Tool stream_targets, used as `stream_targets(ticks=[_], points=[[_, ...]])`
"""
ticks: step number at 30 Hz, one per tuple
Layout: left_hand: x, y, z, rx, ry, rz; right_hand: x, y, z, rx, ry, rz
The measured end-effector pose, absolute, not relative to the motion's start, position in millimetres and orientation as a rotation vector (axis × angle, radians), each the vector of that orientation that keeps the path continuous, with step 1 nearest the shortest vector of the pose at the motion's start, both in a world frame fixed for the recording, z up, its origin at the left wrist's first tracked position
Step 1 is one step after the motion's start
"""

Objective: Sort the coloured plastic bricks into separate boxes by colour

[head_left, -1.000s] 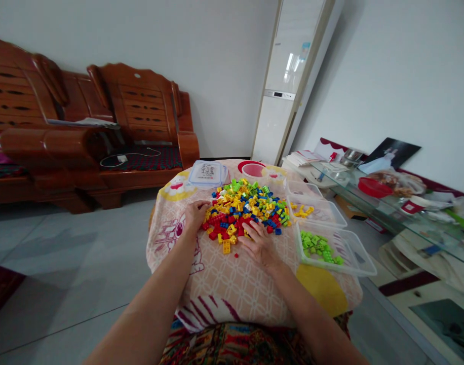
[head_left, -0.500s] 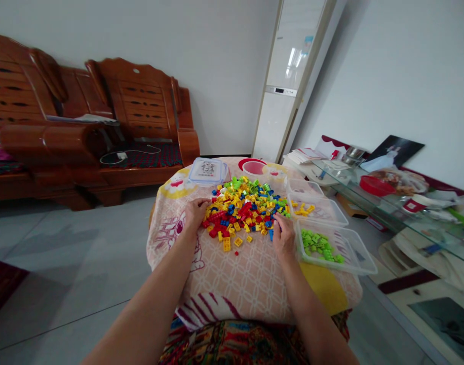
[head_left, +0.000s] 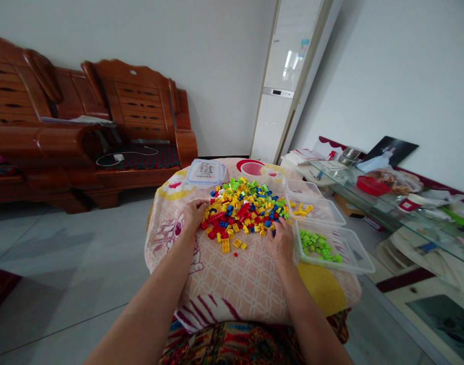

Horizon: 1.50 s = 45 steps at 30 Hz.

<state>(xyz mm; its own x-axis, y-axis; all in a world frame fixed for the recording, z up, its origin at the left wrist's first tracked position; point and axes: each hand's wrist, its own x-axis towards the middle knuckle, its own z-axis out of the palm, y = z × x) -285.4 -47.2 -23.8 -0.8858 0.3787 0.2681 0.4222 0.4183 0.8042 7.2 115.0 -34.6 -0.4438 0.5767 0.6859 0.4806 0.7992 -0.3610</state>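
Head view: brick pile [head_left: 244,207] between my left hand [head_left: 194,215] and right hand [head_left: 282,240].
Both curl at its edges; I cannot tell whether either grips anything.

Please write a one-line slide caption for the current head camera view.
Left hand and right hand flank a heap of colourful toy bricks, green pieces in a clear tray alongside.
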Motion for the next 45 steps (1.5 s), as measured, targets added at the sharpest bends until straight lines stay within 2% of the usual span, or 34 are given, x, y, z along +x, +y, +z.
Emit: stream_targets(ticks=[3,14,21,28,35,45], points=[[-283.8,-47.4,-21.8,-0.730,-2.612,-1.496,2.3,113.4,-36.5,-0.853,-2.128,0.160],[-275.1,-50.8,-12.9,-0.737,-2.594,-1.571,9.9,120.6,-33.6,-0.686,-2.061,0.132],[-274.9,-51.1,-12.3,-0.728,-2.603,-1.568,7.0,118.6,-28.5,-0.612,-1.866,0.375],[-275.1,-50.5,-11.4,-0.719,-2.613,-1.544,-16.8,148.6,-4.8,-0.890,-1.490,0.690],[-274.8,-50.9,-11.7,-0.710,-2.616,-1.546,-17.9,177.3,17.7,-0.951,-1.454,0.508],[-275.9,-50.7,-13.4,-0.719,-2.640,-1.523,1.0,114.1,-22.1,-0.705,-1.992,0.154]])
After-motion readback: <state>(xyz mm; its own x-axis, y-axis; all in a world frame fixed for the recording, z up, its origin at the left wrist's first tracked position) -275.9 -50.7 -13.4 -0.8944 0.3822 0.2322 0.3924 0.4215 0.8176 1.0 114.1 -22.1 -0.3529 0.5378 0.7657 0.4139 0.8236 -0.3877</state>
